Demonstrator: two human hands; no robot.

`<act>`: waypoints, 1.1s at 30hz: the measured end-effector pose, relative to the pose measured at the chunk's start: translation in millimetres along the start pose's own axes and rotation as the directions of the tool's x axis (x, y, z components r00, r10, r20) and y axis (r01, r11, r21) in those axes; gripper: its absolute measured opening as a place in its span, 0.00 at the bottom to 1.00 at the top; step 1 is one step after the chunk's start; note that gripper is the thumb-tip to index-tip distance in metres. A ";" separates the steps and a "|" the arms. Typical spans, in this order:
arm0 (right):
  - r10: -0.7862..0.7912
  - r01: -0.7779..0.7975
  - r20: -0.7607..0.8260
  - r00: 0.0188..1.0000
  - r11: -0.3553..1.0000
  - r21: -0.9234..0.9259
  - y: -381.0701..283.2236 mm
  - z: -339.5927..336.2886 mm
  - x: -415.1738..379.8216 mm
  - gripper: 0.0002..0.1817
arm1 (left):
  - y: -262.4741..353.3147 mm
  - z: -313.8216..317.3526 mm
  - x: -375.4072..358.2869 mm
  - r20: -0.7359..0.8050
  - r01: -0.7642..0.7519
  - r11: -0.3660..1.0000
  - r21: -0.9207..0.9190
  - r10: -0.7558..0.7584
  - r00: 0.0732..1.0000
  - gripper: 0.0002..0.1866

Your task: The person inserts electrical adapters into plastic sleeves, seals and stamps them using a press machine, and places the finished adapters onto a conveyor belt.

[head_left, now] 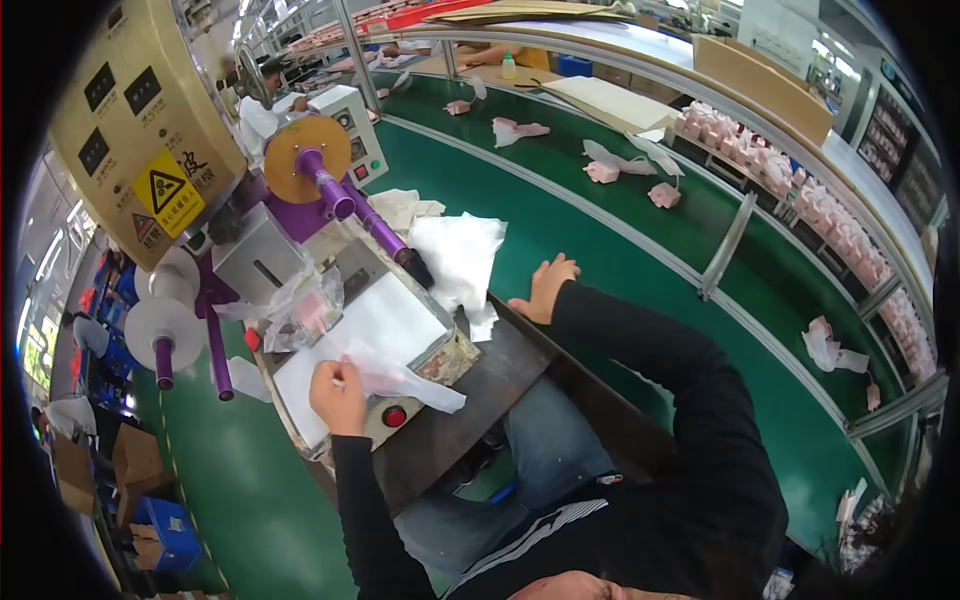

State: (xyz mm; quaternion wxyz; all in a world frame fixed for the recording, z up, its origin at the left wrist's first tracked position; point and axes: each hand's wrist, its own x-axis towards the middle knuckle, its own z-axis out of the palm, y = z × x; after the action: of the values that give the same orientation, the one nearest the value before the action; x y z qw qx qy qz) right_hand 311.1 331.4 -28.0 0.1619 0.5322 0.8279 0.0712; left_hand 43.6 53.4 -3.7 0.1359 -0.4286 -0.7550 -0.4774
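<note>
My left hand [338, 398] is closed at the end of a thin white translucent wrap [392, 378], with something pale pink showing faintly inside. This lies over the white work plate [385, 320] of a machine, near a red button [394, 416]. Beside it on the plate rests a clear plastic bag [308, 312] with a pinkish thing in it. My right hand [545, 288] holds nothing; its fingers are stretched out near the bench's right edge. Between the hands lies a crumpled stack of white sheets or bags [456, 258].
A gold control box [140, 110] with a yellow warning label overhangs the left. Purple rollers [325, 182] and white film rolls [160, 325] flank the machine. On the green conveyor [560, 150] lie several pink items with white wraps; pink pieces fill a long rack [745, 150]. Other people work behind.
</note>
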 end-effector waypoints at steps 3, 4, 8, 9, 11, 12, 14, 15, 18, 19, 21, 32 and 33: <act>0.025 -0.023 0.022 0.999 0.997 -0.079 -4.8 -20.8 -9.5 0.65 | 85.5 24.5 -14.1 0.017 -0.329 0.927 -0.182 0.337 0.941 0.06; 0.045 -0.042 0.032 0.998 0.996 -0.081 -9.5 -28.2 -11.9 0.65 | 120.4 30.7 -16.6 0.123 -0.400 0.861 -0.315 0.455 0.882 0.06; 0.074 -0.068 0.060 0.995 0.994 -0.090 -23.3 -43.6 -18.8 0.65 | 256.4 47.9 -39.4 0.076 -0.509 0.435 -0.743 0.809 0.582 0.19; 0.094 -0.087 0.076 0.993 0.992 -0.089 -21.8 -44.6 -19.5 0.65 | 281.3 55.3 -54.4 -0.002 -0.483 0.319 -0.815 0.833 0.553 0.19; 0.107 -0.102 0.041 0.993 0.990 -0.101 -22.6 -41.5 -20.5 0.64 | 302.0 65.8 -80.1 -0.089 -0.442 0.197 -0.875 0.833 0.546 0.19; 0.121 -0.121 0.002 0.993 0.989 -0.091 -24.7 -37.6 -20.4 0.64 | 301.1 75.0 -91.7 -0.018 -0.394 0.181 -0.901 0.893 0.450 0.19; 0.132 -0.135 -0.037 0.991 0.987 -0.087 -27.1 -31.2 -18.8 0.64 | 295.5 90.7 -104.0 0.101 -0.297 0.164 -0.941 0.971 0.216 0.20; 0.151 -0.157 -0.057 0.987 0.981 -0.117 -28.7 -31.8 -14.2 0.63 | 291.8 97.7 -102.8 0.098 -0.305 0.165 -0.938 0.970 0.224 0.20; 0.173 -0.182 -0.069 0.983 0.969 -0.167 -42.5 -18.7 -6.8 0.62 | 271.9 104.7 -103.6 0.026 -0.366 0.129 -0.922 0.961 0.274 0.19; 0.200 -0.199 -0.014 0.980 0.961 -0.194 -49.2 -17.2 -1.5 0.62 | 264.8 102.0 -101.4 0.039 -0.363 0.143 -0.921 0.959 0.280 0.19; 0.263 -0.237 0.073 0.962 0.938 -0.251 -57.6 -23.0 13.5 0.61 | 251.9 99.4 -87.2 0.094 -0.455 0.270 -0.848 0.923 0.374 0.19; 0.287 -0.284 -0.024 0.957 0.925 -0.251 -58.7 -15.2 10.9 0.62 | 212.3 127.4 -65.3 0.145 -0.476 0.447 -0.758 0.826 0.544 0.20; 0.286 -0.284 -0.029 0.958 0.928 -0.242 -59.0 -16.9 8.7 0.62 | 212.2 127.3 -65.6 0.149 -0.477 0.450 -0.755 0.826 0.544 0.20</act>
State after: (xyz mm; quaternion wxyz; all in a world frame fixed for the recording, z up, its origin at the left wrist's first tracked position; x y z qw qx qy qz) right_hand 251.3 315.1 -30.9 0.2166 0.6230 0.7263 0.1934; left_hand 273.5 163.6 19.6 -0.0379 -0.8201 -0.3144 -0.4766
